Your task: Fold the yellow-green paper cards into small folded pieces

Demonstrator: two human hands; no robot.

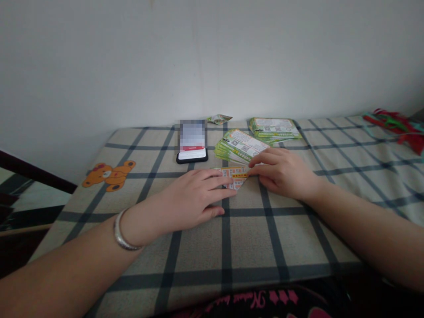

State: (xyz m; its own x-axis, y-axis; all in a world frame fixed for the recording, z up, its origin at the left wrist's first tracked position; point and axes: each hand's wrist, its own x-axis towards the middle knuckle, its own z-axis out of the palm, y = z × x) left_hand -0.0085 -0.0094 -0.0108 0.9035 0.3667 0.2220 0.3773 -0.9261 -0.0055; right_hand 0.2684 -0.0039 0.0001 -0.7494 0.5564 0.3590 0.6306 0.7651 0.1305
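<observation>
An orange and yellow paper slip point(236, 175) lies flat on the checked cloth point(251, 234). My left hand point(195, 196), with a silver bangle at its wrist, lies flat with its fingertips pressing on the slip's left part. My right hand point(283, 172) rests on the slip's right end, fingers curled together and pressing down. Just behind the hands sits a fanned stack of green printed slips point(239, 145). A second stack of green slips point(273, 128) lies further back.
A black phone point(192, 145) with a lit screen lies behind my left hand. A small folded paper piece point(219, 118) sits by the white wall. Red and green items point(395, 126) lie at the far right. A bear print point(109, 174) marks the cloth's left.
</observation>
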